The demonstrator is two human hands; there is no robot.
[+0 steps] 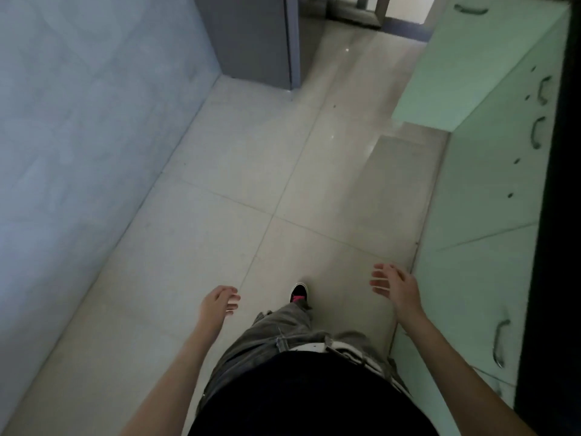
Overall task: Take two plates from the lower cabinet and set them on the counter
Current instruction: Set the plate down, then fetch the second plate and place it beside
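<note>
Left hand [220,302] empty, fingers loosely curled; right hand [394,286] empty, fingers spread. Plates not in view, likely inside lower cabinet [490,190], near doors closed. Risk: plates slipping if pinched one-handed; far door [465,64] seemingly swung into walkway, may catch leg. Both forearms forward, palms inward, right hand near cabinet front.

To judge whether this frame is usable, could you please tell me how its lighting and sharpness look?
Head view: dim, flat light; a small glare spot on the floor; the wide-angle lens skews the green cabinets; the left hand and right hand look slightly motion-blurred.
</note>
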